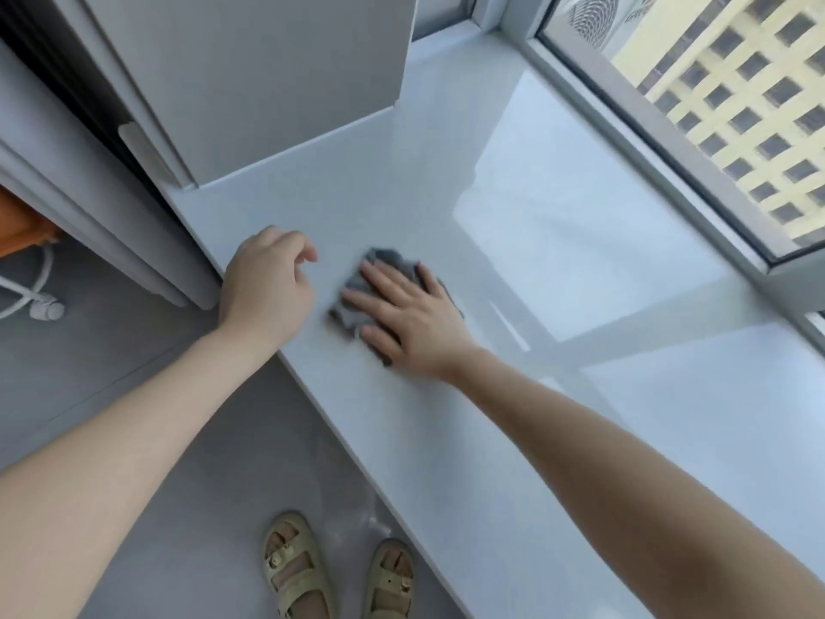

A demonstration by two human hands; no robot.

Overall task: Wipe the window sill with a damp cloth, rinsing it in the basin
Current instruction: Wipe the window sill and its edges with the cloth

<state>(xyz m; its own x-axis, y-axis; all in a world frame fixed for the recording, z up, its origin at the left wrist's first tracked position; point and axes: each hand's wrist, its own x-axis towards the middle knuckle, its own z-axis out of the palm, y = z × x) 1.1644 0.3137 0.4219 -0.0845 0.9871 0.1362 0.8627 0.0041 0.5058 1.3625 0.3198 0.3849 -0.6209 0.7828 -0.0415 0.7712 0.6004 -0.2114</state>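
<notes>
Sill (pixel 357 194): white, glossy, running from the near right to the far corner below the window (pixel 736 105); pale patches of daylight lie along its window side. Cloth (pixel 352 301): grey, crumpled, lying on the sill near its front edge, well apart from the window frame (pixel 625 127). Right hand (pixel 410 314): palm down on the cloth, fingers straight and spread, pressing it to the sill; it grips nothing, and the cloth shows past the fingertips and on the thumb side. Left hand (pixel 268 279): just beside the cloth and not touching it, over the sill's front edge near its left end; fingers loosely curled, holding nothing; whether the fingertips touch the sill I cannot tell. Both forearms bare, reaching in from the near side. Column (pixel 268 82): white, boxed, standing at the far left of the sill. Floor (pixel 201 507): grey, below the sill. Sandals (pixel 297 569): pale, buckled, one pair on the person's feet, standing on the floor close to the sill's front. Cable (pixel 27 292): white, looped on the floor at the far left, ending in a plug. Orange object (pixel 22 225): at the left edge, mostly cut off, kind unclear. Outside the glass: a yellow building (pixel 759 140) with rows of dark windows, and a round fan grille (pixel 589 15) at the top
</notes>
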